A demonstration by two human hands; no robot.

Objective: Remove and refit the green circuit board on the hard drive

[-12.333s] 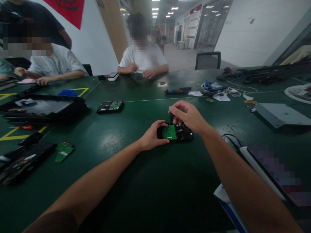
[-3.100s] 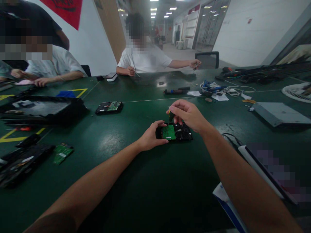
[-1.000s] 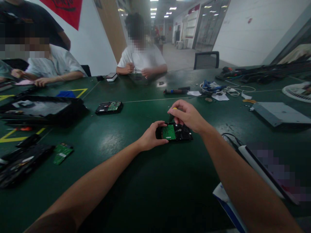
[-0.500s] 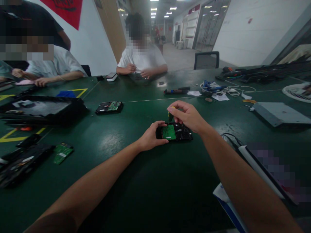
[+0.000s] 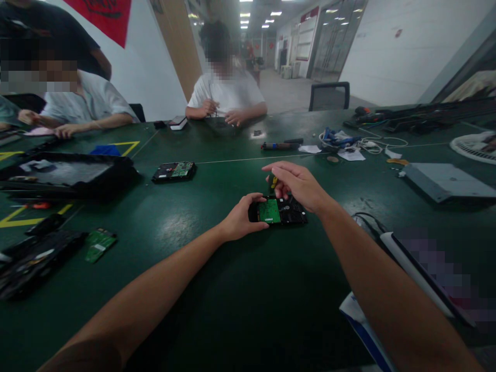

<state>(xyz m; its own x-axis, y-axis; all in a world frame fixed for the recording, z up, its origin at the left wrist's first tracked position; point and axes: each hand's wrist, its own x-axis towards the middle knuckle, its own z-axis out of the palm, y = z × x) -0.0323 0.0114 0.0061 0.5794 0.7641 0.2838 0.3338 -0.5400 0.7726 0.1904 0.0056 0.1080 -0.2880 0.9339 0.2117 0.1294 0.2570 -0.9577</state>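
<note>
A black hard drive with a green circuit board lies flat on the green table in front of me. My left hand grips its left end, thumb on the near edge and fingers on the far edge. Above the far side of the drive, my right hand holds a small screwdriver with a yellow and black handle, roughly upright. Its index finger is stretched out past the handle's top. The screwdriver's tip is hidden, so I cannot tell whether it touches a screw.
Another hard drive lies farther left. A loose green circuit board and black parts are at the left, with a black tray behind. A silver metal box sits at right. A person works across the table.
My right hand's index finger has lifted and straightened off the top of the screwdriver handle, and the handle tilts slightly. My left hand and the hard drive have stayed in place.
</note>
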